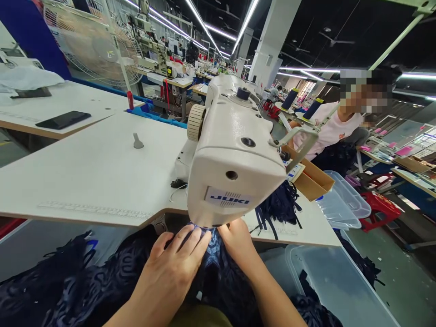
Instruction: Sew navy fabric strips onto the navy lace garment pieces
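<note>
A white JUKI sewing machine [231, 150] stands on the white table [95, 177], its head right in front of me. Dark navy lace fabric [102, 281] spills from under the machine head down over my lap. My left hand [170, 268] lies flat on the fabric with fingers stretched toward the needle area. My right hand [236, 240] presses the fabric just under the machine head; its fingertips are hidden by the machine. A bundle of navy strips [279, 206] lies on the table to the right of the machine.
A fan [91, 45] and a black phone [63, 120] are at the back left. A cardboard box [311, 179] and clear plastic bins [344, 204] sit to the right. Another person [335, 129] works behind thread cones [289, 99] at the right.
</note>
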### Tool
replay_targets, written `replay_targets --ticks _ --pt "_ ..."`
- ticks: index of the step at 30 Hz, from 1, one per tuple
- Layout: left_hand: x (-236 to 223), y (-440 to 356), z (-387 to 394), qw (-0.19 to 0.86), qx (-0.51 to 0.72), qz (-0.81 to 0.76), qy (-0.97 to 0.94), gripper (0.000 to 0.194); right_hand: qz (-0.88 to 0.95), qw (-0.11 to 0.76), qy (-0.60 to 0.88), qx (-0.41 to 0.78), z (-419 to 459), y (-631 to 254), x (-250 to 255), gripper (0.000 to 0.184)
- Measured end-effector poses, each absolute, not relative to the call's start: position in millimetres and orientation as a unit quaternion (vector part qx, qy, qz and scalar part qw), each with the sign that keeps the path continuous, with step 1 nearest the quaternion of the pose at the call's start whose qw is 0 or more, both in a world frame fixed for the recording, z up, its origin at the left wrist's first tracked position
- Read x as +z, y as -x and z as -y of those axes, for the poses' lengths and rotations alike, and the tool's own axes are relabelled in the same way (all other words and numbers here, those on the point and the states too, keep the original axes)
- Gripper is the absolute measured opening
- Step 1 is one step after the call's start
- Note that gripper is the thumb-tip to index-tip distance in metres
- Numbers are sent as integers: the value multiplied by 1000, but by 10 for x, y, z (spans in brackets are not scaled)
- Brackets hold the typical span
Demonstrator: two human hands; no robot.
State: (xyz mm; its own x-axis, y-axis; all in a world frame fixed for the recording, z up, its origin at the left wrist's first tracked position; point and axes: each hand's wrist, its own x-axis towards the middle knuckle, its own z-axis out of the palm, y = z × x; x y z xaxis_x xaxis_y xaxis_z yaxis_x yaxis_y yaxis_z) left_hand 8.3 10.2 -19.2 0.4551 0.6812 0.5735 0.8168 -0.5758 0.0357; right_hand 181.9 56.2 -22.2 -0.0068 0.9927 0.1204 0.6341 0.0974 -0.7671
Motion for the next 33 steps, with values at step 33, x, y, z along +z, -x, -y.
replay_targets --ticks 33 --pt "-179 -259 5 148 -258 524 798 45 676 349 605 236 -615 -1838 -236 14"
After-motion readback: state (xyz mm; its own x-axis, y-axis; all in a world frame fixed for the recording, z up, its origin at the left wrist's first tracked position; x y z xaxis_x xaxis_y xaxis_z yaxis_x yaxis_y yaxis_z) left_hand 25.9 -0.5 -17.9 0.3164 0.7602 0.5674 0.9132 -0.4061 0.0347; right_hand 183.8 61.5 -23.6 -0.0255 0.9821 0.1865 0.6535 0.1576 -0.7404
